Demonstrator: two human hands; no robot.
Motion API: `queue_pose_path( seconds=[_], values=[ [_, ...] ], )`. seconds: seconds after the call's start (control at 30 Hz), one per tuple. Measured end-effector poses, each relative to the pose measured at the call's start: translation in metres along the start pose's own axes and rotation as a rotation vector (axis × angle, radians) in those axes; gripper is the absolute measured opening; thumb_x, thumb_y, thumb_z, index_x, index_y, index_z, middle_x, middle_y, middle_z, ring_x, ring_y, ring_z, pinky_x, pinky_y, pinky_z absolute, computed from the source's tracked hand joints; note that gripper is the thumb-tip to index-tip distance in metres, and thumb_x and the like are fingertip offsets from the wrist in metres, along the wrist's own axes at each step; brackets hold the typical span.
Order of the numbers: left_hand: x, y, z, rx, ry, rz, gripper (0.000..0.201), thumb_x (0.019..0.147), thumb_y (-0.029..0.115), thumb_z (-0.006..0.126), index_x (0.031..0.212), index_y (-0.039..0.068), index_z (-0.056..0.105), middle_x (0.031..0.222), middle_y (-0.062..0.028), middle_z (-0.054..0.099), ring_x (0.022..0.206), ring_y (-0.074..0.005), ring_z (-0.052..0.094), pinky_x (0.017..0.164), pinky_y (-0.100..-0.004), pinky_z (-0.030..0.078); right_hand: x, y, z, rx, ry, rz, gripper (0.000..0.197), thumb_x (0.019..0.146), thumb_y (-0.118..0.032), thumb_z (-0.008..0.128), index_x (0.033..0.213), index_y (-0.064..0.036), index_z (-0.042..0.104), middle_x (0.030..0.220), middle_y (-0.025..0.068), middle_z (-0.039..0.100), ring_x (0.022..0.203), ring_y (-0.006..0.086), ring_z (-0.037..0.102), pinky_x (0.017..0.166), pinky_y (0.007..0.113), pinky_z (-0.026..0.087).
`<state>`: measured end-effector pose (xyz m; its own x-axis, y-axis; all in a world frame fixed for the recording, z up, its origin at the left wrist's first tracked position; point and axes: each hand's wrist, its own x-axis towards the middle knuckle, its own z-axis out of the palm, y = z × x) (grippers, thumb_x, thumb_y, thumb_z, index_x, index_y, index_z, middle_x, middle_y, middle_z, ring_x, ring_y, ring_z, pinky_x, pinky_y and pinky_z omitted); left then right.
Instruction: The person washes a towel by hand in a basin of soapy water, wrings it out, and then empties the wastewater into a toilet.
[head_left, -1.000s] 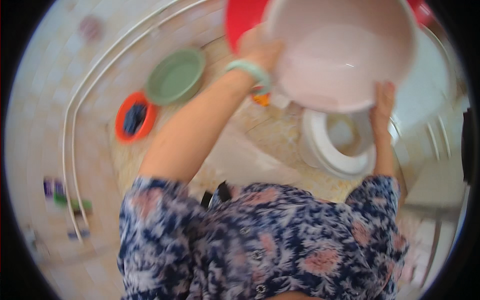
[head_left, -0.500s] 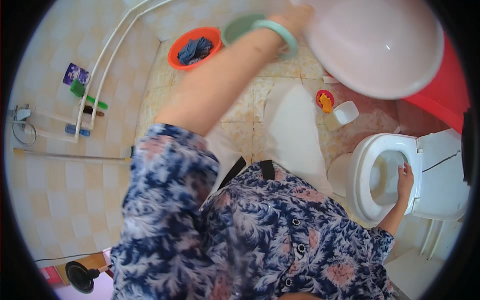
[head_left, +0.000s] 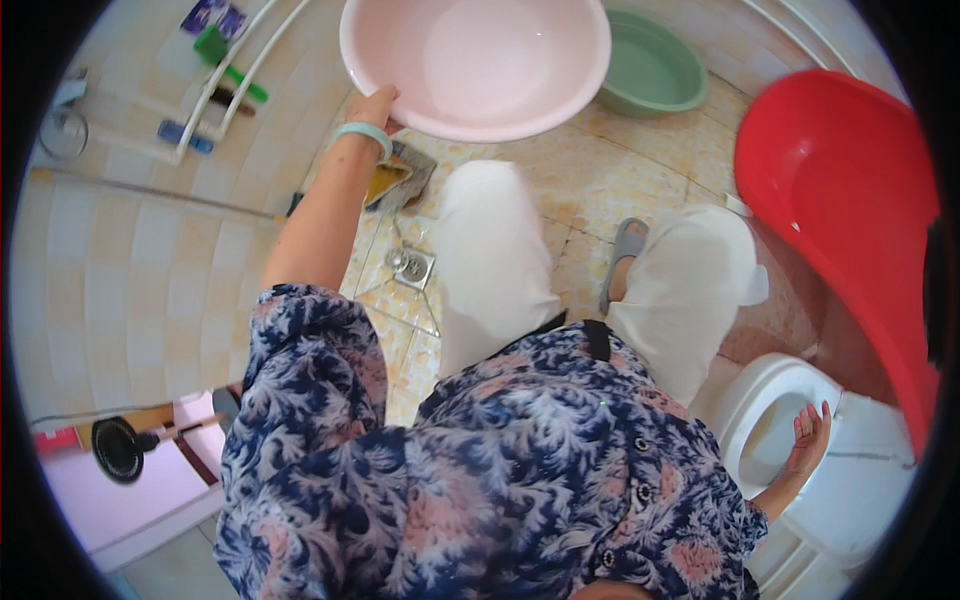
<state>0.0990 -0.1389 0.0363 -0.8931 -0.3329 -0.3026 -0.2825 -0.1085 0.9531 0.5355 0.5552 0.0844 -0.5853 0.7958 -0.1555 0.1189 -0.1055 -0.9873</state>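
My left hand (head_left: 376, 108) grips a pale pink basin (head_left: 480, 60) by its near left rim, thumb on top and the other fingers mostly hidden below. A light green bangle (head_left: 366, 138) circles that wrist. The basin is held up in front of my knees, its inside toward me, with nothing in it. Down at the right, my right hand (head_left: 808, 438) hangs over the open toilet (head_left: 745, 410), fingers apart and holding nothing. Whether it touches the seat, I cannot tell. Behind the pink basin, a green basin (head_left: 655, 65) stands partly covered.
A red baby bathtub (head_left: 850, 190) leans at the right. Near my left forearm are a grey and yellow cloth-like thing (head_left: 405, 175) and a floor drain (head_left: 412, 268). White pipes and a green brush (head_left: 212, 48) are on the left wall. A grey slipper (head_left: 628, 240) shows between my legs.
The pink basin has swung from the upper right to the upper middle, still in my left hand. The view has turned; the orange basin with clothes is out of sight. My right hand stays by the toilet.
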Motion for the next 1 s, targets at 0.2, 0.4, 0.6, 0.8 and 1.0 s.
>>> queue_pose_path(
  seconds=[0.2, 0.4, 0.6, 0.8, 1.0],
  values=[
    [-0.044, -0.097, -0.122, -0.206, 0.286, -0.100, 0.045, 0.074, 0.014, 0.059, 0.111, -0.010, 0.047, 0.096, -0.0196, 0.058, 0.074, -0.0301, 0.063, 0.064, -0.0409, 0.055, 0.058, 0.021, -0.080, -1.315, 0.269, -0.340, 0.033, 0.089, -0.022, 0.049, 0.108, 0.0033, 0.056, 0.106, 0.0173, 0.061, 0.100, 0.0264, 0.058, 0.083, 0.033, 0.045],
    [-0.142, -0.198, -0.185, -0.610, 0.491, -0.229, 0.040, 0.077, 0.004, 0.051, 0.114, -0.006, 0.040, 0.103, -0.0206, 0.055, 0.087, -0.0345, 0.061, 0.069, -0.0472, 0.056, 0.097, -0.034, -0.042, -1.067, -0.096, -0.402, 0.030, 0.090, -0.022, 0.053, 0.109, 0.0012, 0.057, 0.094, 0.0092, 0.061, 0.082, 0.0157, 0.057, 0.075, 0.028, 0.046],
    [-0.202, -0.273, -0.196, -0.918, 0.768, -0.326, 0.034, 0.077, 0.003, 0.051, 0.109, -0.005, 0.041, 0.101, -0.0194, 0.055, 0.090, -0.0336, 0.060, 0.073, -0.0459, 0.056, 0.105, -0.063, 0.045, -1.168, -0.282, -0.665, 0.029, 0.090, -0.022, 0.052, 0.104, 0.0032, 0.058, 0.093, 0.0076, 0.060, 0.083, 0.0138, 0.053, 0.073, 0.025, 0.044],
    [-0.226, -0.312, -0.166, -1.093, 0.814, -0.363, 0.032, 0.079, 0.008, 0.051, 0.106, -0.005, 0.044, 0.103, -0.0185, 0.054, 0.099, -0.0332, 0.055, 0.087, -0.0472, 0.049, 0.141, -0.121, 0.065, -1.325, -0.140, -0.726, 0.027, 0.089, -0.024, 0.055, 0.087, 0.0028, 0.059, 0.075, 0.0073, 0.060, 0.070, 0.0153, 0.055, 0.066, 0.030, 0.044],
    [-0.215, -0.352, -0.165, -1.027, 0.862, -0.464, 0.035, 0.081, 0.019, 0.049, 0.106, -0.004, 0.047, 0.104, -0.0169, 0.056, 0.100, -0.0311, 0.055, 0.086, -0.0414, 0.049, 0.144, -0.119, 0.179, -1.002, -0.114, -0.807, 0.032, 0.085, -0.026, 0.061, 0.067, -0.0025, 0.048, 0.058, -0.0022, 0.036, 0.058, 0.0069, 0.033, 0.049, 0.026, 0.031]
  ],
)
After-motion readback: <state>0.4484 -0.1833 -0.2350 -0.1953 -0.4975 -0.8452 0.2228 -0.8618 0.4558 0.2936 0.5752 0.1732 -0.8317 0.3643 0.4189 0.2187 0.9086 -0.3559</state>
